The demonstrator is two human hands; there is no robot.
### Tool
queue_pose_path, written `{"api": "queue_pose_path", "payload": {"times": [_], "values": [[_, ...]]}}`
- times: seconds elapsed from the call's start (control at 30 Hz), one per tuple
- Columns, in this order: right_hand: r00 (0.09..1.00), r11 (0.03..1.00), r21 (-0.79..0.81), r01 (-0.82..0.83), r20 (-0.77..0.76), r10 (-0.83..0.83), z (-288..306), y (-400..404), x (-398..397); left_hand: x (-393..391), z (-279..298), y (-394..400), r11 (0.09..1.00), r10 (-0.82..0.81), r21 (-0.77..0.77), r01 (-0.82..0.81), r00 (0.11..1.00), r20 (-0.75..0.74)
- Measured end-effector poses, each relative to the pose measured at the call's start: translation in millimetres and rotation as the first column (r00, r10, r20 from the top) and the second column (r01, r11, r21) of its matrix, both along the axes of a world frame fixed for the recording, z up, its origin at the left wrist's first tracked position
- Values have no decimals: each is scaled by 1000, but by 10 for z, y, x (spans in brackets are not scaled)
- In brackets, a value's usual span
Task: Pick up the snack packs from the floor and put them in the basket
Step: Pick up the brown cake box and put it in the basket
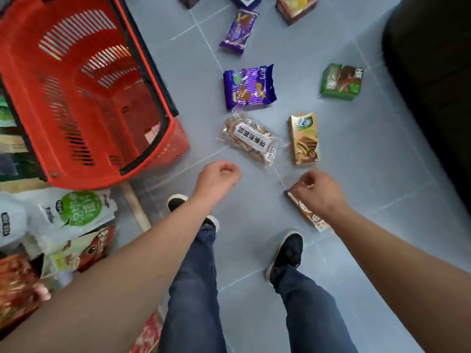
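Note:
A red plastic basket (158, 149) stands at the upper left on the grey tiled floor; its inside looks bare. Several snack packs lie on the floor: a clear bag of nuts (251, 138), a gold box (303, 138), a purple pack (249, 86), a second purple pack (240, 30) and a green box (341, 81). My right hand (318, 193) curls over a brown snack pack (309, 216) and grips its upper end. My left hand (219, 175) hovers beside the basket's near corner with its fingers curled, holding nothing.
More packs lie at the top edge, among them a brown box (295, 7). Shelves with bagged goods (68, 212) run along the left. A dark object (433, 72) fills the upper right. My two shoes stand on the tiles below my hands.

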State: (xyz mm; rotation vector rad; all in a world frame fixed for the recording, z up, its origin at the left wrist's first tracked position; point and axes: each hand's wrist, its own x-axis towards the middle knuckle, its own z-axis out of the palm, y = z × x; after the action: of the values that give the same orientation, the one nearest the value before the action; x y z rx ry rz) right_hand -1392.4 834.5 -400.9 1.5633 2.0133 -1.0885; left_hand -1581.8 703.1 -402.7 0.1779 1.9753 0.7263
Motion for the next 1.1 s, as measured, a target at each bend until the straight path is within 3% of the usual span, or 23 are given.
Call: {"api": "queue_pose_path", "payload": {"times": [0.3,0.77,0.97,1.1], "values": [[986,990,-21,137,97,-134,-738,180,1802,1463,-689,397,981,-145,-117,155,985,95],[890,880,-145,452,150,-432,-2895,-20,2450,2053,-2744,940,890,-420,-185,417,907,27],[717,712,-113,693,213,-664,-3678,-58,2660,2196,-3543,1195,829,-540,-215,516,839,-70],[542,517,-165,840,213,-813,-4027,-67,2703,2253,-3931,1277,796,-586,-274,540,801,-121]]}}
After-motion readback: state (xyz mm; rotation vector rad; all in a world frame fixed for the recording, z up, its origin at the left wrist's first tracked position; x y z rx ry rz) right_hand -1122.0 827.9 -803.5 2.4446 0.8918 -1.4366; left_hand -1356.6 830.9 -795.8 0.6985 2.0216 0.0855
